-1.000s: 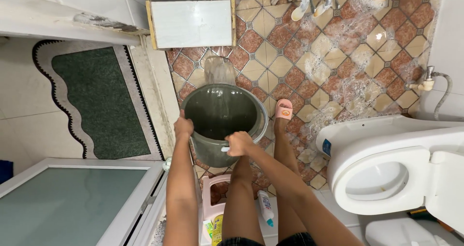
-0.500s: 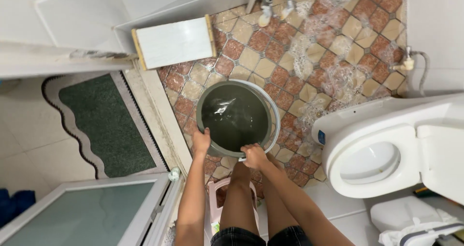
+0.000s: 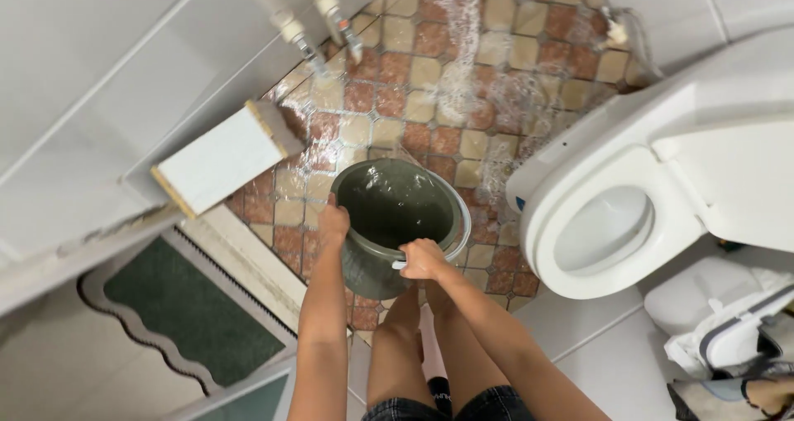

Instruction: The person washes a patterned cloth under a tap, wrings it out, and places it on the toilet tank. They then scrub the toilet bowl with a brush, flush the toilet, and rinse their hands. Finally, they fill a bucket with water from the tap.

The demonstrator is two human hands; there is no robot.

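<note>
So we've got both hands on the round grey-green plastic bucket (image 3: pixel 397 214), which sits tilted over the wet brown-and-cream tiled floor (image 3: pixel 430 74), right in front of our bare knees. Our left hand (image 3: pixel 333 224) is curled over the bucket's left rim, fingers wrapped tight on the edge. Our right hand (image 3: pixel 423 258) is clenched on the near rim, just where a bit of white handle pokes out beside the knuckles. Both grips are closed, nothing loose.

Everything else, going off the bucket: to its right, close by, is the white ceramic toilet (image 3: pixel 662 198) with the seat down and the lid up. Up and left of the bucket, a flat white rectangular board with a pale wooden edge (image 3: pixel 219 160) leans by the wall. Beyond the bucket, two metal taps (image 3: pixel 318 28) stick out of the white wall, and water is splashed across the tiles over there. Down to the left of the bucket, past the doorstep, lies a dark green mat with a wavy black-and-white border (image 3: pixel 190 322). Far right of the bucket, past the toilet, there's a crumpled white plastic bag (image 3: pixel 728 338); we can't tell what's in it.
</note>
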